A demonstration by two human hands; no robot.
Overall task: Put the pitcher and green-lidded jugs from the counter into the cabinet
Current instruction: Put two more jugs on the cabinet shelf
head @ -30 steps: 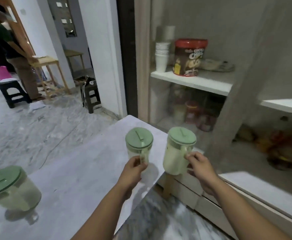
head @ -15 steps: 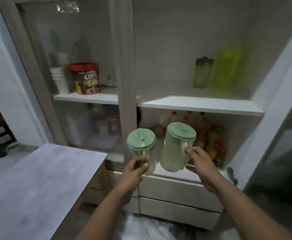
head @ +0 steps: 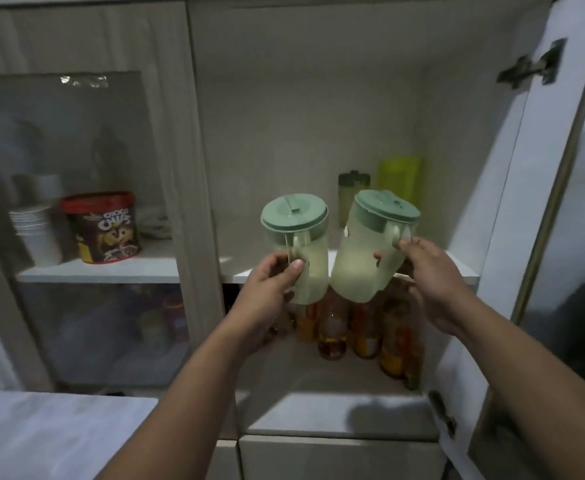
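I hold two pale translucent jugs with green lids in front of the open cabinet. My left hand (head: 273,283) grips the handle of the left jug (head: 310,251), which hangs upright. My right hand (head: 431,271) grips the handle of the right jug (head: 360,261), tilted with its lid toward the right. Both jugs hover at the front edge of the cabinet's upper white shelf (head: 228,262), level with it. The two jugs almost touch at their lower bodies.
At the shelf's back right stand a dark-lidded shaker bottle (head: 352,188) and a lime-green container (head: 399,178). Several sauce bottles (head: 364,327) fill the lower shelf. The cabinet door (head: 540,216) is swung open at right. Behind glass at left: a red-lidded cereal tub (head: 102,227) and stacked cups (head: 36,230). Counter corner (head: 41,434) at lower left.
I have stepped closer to the cabinet and raised both jugs from the lower-shelf height up to the upper shelf's edge. The right jug has tilted. Both grips are unchanged.
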